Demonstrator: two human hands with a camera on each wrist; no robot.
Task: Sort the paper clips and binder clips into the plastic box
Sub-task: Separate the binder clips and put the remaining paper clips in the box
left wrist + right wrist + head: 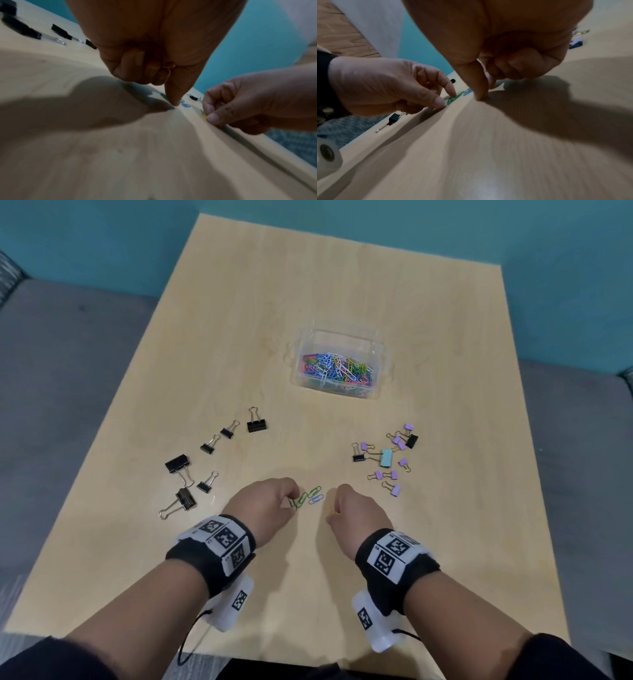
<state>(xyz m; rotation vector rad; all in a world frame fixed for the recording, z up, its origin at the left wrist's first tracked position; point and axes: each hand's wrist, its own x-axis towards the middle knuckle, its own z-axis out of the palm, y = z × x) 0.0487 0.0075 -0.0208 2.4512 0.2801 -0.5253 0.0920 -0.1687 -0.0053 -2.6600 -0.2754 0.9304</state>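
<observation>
Near the middle of the counter's (pixel 342 285) near edge, my left hand (pixel 265 501) bent down with its thumb and forefinger touching the end of a green paper clip (pixel 301 499), pinching at it where it lay flat on the wood. A second green clip (pixel 314 491) and a blue paper clip (pixel 315 499) lay just beside it, between my two hands. My right hand (pixel 356 510) had its fingers (pixel 212 117) curled, the thumb and forefinger tips pressed down on a small yellow clip (pixel 203 115) against the counter; I could not tell whether it was truly gripped. The plastic box (pixel 339 364) stood farther in, toward the far edge and slightly to the right, with a heap of coloured paper clips (pixel 337 368) inside it. Toward the left edge lay scattered black binder clips (pixel 257 424), well apart from each other. Toward the right edge sat a tighter cluster of purple binder clips (pixel 394 475), with a pale blue binder clip (pixel 386 457) and two small black ones among them. Both my wrists wore black bands (pixel 212 553) with printed square markers.
</observation>
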